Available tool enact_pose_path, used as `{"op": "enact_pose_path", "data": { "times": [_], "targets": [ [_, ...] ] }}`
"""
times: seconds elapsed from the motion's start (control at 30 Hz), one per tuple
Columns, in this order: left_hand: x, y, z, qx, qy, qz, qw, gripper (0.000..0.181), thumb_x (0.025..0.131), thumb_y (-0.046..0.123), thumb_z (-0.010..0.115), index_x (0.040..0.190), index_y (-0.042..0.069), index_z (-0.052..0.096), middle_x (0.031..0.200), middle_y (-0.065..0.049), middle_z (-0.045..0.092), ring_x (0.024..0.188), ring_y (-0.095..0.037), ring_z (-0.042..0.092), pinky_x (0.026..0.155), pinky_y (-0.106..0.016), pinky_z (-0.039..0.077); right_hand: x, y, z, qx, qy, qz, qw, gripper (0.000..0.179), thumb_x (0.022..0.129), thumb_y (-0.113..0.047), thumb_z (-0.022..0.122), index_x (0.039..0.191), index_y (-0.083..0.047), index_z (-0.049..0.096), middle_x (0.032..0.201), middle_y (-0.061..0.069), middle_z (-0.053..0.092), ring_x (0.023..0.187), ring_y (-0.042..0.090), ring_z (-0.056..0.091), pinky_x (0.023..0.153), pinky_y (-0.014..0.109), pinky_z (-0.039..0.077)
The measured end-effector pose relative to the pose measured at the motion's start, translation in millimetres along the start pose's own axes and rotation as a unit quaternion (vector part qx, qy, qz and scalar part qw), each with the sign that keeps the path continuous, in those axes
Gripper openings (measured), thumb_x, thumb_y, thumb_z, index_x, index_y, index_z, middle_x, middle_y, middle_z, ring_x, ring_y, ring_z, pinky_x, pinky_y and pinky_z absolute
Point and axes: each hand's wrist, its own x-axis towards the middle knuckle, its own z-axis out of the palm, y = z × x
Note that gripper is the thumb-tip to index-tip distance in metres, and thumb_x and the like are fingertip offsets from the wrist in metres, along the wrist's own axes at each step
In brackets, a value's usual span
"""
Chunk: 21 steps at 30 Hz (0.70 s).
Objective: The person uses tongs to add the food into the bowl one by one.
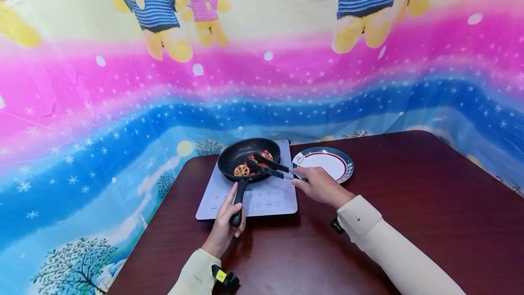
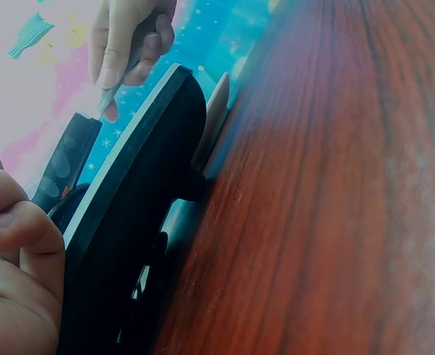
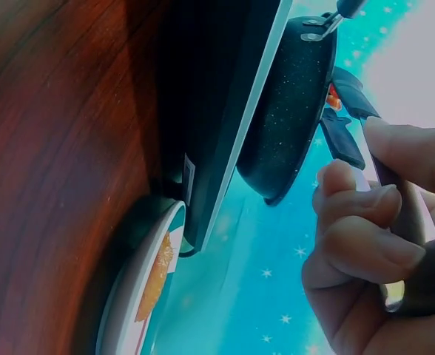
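A black speckled frying pan (image 1: 229, 158) (image 3: 288, 111) sits on a white induction cooktop (image 1: 206, 204). My left hand (image 1: 225, 220) (image 2: 18, 259) grips the pan's black handle (image 1: 241, 195). Tongs (image 1: 272, 172) (image 3: 343, 140) with black tips and metal arms are held in my right hand (image 1: 321, 186) (image 3: 373, 244), thumb on one side and fingers on the other. Their tips reach into the pan, apart, among red and pale food pieces (image 1: 267, 155). Near the handle side lies a browned lotus root slice (image 1: 241, 170). Whether the tongs hold a piece is unclear.
Right of the cooktop stands a white plate (image 1: 325, 163) with a green rim, partly behind the right hand. In the right wrist view an orange-brown patch (image 3: 157, 277) shows on it. All stand on a dark red wooden table (image 1: 409, 185), before a printed cloth backdrop (image 1: 262, 85).
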Motion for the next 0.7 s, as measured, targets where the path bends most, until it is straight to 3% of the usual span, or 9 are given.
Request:
{"op": "enact_pose_path", "data": {
  "times": [0.3, 0.47, 0.57, 0.7],
  "targets": [
    [0.2, 0.3, 0.6, 0.002, -0.002, 0.000, 1.0000, 0.067, 0.101, 0.021, 0.041, 0.156, 0.017, 0.004, 0.063, 0.000, 0.051, 0.048, -0.010, 0.047, 0.042, -0.020, 0.038, -0.3, 0.5, -2.4, 0.010, -0.023, 0.028, 0.9993, 0.045, 0.094, -0.023, 0.064, 0.135, -0.006, 0.056, 0.121, 0.011, 0.063, 0.090, 0.017, 0.059, 0.081, 0.035, 0.054],
    [0.9, -0.1, 1.0, 0.005, 0.001, -0.001, 1.0000, 0.067, 0.101, 0.021, 0.042, 0.156, 0.017, 0.005, 0.063, -0.001, 0.051, 0.047, -0.010, 0.046, 0.041, -0.020, 0.038, 0.2, 4.5, -3.5, 0.006, -0.039, 0.031, 0.9987, 0.047, 0.094, -0.023, 0.063, 0.136, -0.005, 0.054, 0.118, 0.010, 0.063, 0.086, 0.018, 0.058, 0.073, 0.031, 0.052],
    [4.3, 1.0, 1.6, 0.010, 0.002, 0.002, 1.0000, 0.067, 0.101, 0.022, 0.043, 0.156, 0.018, 0.005, 0.063, -0.001, 0.051, 0.048, -0.010, 0.046, 0.041, -0.020, 0.038, 2.2, 5.0, -6.0, -0.010, -0.026, 0.019, 0.9994, 0.045, 0.094, -0.021, 0.063, 0.135, -0.005, 0.055, 0.099, 0.008, 0.064, 0.076, 0.018, 0.056, 0.063, 0.030, 0.049],
    [3.3, 1.9, 0.7, 0.012, 0.002, 0.002, 0.9999, 0.068, 0.100, 0.021, 0.042, 0.156, 0.016, 0.003, 0.062, 0.000, 0.051, 0.048, -0.010, 0.046, 0.041, -0.020, 0.038, 3.8, 2.7, -4.3, -0.032, 0.007, -0.019, 0.9993, 0.044, 0.092, -0.019, 0.066, 0.133, -0.008, 0.057, 0.073, 0.002, 0.056, 0.065, 0.016, 0.051, 0.057, 0.030, 0.046]
  ]
}}
